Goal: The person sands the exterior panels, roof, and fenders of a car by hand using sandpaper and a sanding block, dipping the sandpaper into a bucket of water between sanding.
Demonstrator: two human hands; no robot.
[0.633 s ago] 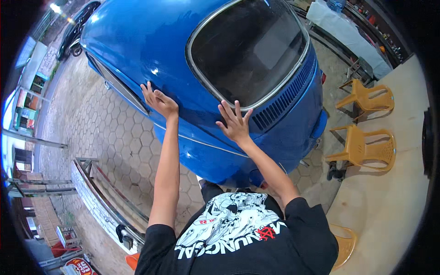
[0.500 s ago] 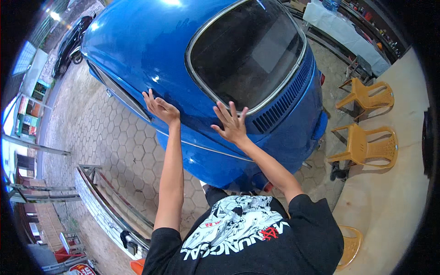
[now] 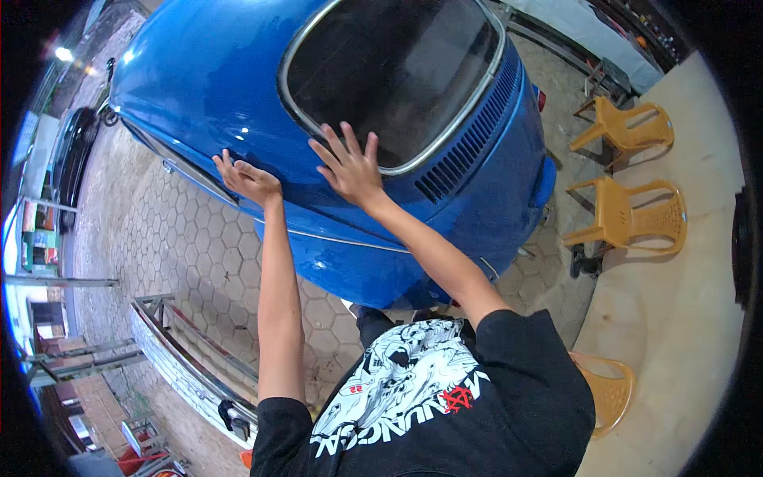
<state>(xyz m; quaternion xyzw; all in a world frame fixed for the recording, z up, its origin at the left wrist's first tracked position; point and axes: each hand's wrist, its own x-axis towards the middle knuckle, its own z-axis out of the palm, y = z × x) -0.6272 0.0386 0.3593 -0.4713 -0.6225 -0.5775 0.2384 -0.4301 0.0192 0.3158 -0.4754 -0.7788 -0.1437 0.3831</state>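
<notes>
The left hand holds nothing, its fingers part-spread beside the upper flank, and the right hand is likewise empty, fanned wide across the near corner of the rear window; I cannot tell whether either palm presses (the view from above hides the undersides). The rounded blue car stands toward the right edge of the hexagonal paving. If weight rests on those flat hands, one could skid on the glossy bodywork, having nothing to hook onto. A fingernail dragged along the bright window trim might scratch it. Farther out, a careless sideways step could knock the yellow plastic armchairs near the car's rear.
</notes>
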